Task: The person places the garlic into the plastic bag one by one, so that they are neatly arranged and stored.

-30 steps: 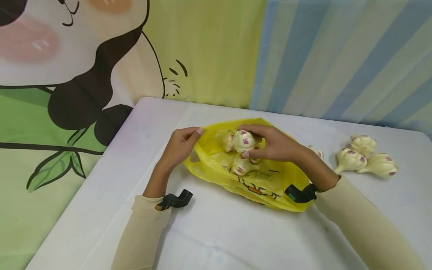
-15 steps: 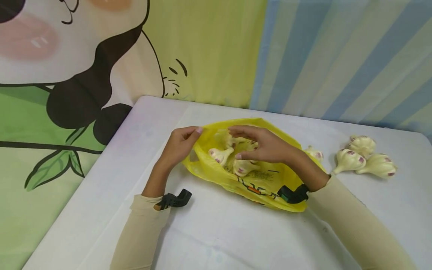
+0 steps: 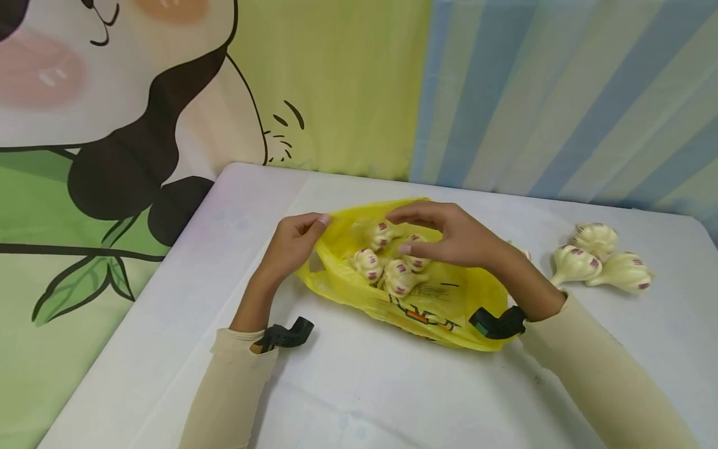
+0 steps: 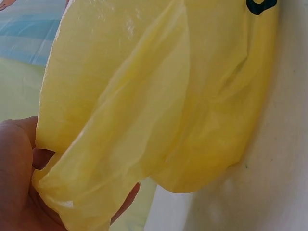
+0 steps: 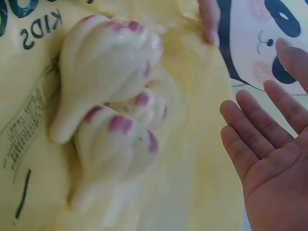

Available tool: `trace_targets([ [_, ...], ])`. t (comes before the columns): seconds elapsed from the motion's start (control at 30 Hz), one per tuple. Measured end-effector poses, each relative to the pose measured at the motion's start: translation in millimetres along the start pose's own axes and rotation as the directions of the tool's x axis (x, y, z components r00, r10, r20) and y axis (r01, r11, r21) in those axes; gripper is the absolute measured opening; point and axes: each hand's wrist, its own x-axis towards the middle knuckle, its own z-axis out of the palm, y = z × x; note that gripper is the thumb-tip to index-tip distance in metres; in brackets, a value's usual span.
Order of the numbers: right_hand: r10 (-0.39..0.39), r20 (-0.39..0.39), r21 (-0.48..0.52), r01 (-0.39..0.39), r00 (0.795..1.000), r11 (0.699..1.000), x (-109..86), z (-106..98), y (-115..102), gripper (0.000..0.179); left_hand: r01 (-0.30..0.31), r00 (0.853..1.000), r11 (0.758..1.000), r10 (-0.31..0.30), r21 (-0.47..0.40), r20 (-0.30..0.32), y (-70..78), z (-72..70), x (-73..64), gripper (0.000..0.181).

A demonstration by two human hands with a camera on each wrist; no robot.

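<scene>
A yellow plastic bag (image 3: 473,290) lies on its side on the white table with its mouth spread. My left hand (image 3: 290,244) pinches the bag's left edge between thumb and fingers; the left wrist view shows the bag film (image 4: 125,120) gathered in that hand (image 4: 17,183). Inside the bag rest several garlic bulbs (image 3: 400,279), pale with purple patches. My right hand (image 3: 453,236) hovers over them, fingers apart and holding nothing. In the right wrist view its palm (image 5: 279,178) is spread beside the bulbs (image 5: 108,62).
Three more garlic bulbs (image 3: 578,264) cluster on the table (image 3: 359,386) to the right of the bag. Another bulb (image 3: 526,254) shows only partly behind my right forearm. A printed cloth backdrop (image 3: 336,93) stands along the table's far edge.
My right hand has let go of a garlic bulb, which dropped among the others in the bag. That hand moved slightly left, then back right. My left hand keeps its hold on the bag.
</scene>
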Motion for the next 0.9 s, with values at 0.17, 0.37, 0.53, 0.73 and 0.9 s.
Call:
trace_targets([
  [0.17, -0.027, -0.149, -0.050, 0.019, 0.988, 0.999, -11.6, -9.6, -6.3, 0.036, 0.024, 1.000, 1.000, -0.024, -0.008, 0.005, -0.4, 0.0, -1.4, 0.040],
  [0.37, -0.023, -0.263, -0.109, -0.006, 0.964, 0.994, -26.1, -21.6, -8.6, 0.036, 0.025, 1.000, 1.000, -0.025, 0.002, 0.003, 0.9, -1.6, -2.0, 0.039],
  [0.53, -0.043, -0.315, -0.125, 0.003, 0.948, 0.992, -43.9, -34.7, -4.1, 0.039, 0.021, 1.000, 1.000, -0.021, -0.009, 0.008, 1.4, -1.5, -1.2, 0.037],
  [0.73, -0.025, -0.403, -0.102, -0.017, 0.915, 0.995, -74.4, -51.7, 8.5, 0.042, 0.017, 1.000, 1.000, -0.017, -0.022, 0.010, 2.5, -0.3, -0.9, 0.037],
  [0.9, 0.039, -0.452, -0.116, -0.102, 0.891, 0.988, -95.2, -61.2, 20.5, 0.043, 0.026, 1.000, 1.000, -0.026, -0.007, 0.003, 2.4, 0.3, -0.6, 0.039],
])
